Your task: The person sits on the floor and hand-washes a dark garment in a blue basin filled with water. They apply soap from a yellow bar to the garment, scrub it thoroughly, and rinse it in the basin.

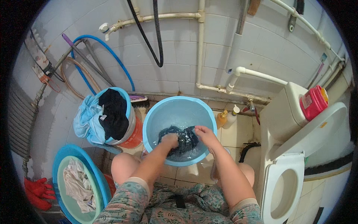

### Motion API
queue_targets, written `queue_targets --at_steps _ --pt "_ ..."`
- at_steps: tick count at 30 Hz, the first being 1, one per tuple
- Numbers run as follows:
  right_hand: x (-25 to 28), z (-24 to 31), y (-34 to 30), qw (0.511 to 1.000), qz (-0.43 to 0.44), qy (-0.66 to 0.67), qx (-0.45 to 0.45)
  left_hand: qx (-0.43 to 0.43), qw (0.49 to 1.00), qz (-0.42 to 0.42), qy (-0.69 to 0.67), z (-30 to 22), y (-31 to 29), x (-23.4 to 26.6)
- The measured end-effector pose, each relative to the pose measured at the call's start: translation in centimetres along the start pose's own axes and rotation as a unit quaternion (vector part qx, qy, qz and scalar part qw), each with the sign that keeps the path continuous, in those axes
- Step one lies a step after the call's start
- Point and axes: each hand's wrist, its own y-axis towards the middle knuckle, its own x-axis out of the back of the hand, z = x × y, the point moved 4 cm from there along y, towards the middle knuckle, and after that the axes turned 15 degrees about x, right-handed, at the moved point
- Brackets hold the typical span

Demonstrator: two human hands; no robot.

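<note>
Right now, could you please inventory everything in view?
Basin: one, light blue, centre
Wet cloth: count unclear, dark, inside
Bucket: one, white, orange, left
Laundry: two or more, black, blue, bucket
Nested basins: two, blue, green, lower left
Pale laundry: count unclear, whitish, inside
Gloves: count unclear, red, left
Brush: one, purple, by wall
Bottles: two, amber, white, floor
Toilet: one, white, right
Packet: one, red, on toilet
Pipes, hoses: several, mixed, wall
Left hand: one, bare, basin
Right hand: one, bare, basin

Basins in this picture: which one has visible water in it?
The light-blue middle basin, with dark cloth in its water. At lower left, the pale green basin, nested in a blue basin, shows only whitish cloth.
</note>
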Motion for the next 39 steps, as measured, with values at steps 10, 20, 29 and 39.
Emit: queue_targets --at_steps 10,20,29,39 --pt "-2.5 0.4 -1.1 0.964 -0.116 0.184 -0.156 0.000 0.707 0.137 -0.694 -0.7 -8.9 13.3" --pt "-6.4 6.1 0.7 0.822 0.056 0.566 -0.039 -0.068 0.482 0.305 -0.819 -3.2 -11.6 17.1" --pt "-4.6 7.0 3.2 0.890 -0.122 0.432 0.087 -0.069 0.603 0.238 -0.758 -1.8 -6.5 12.1" --pt "-9.8 11.7 -1.7 0.834 -0.012 -0.266 0.483 -0.173 0.379 0.370 -0.831 -3.9 -8.0 13.8"
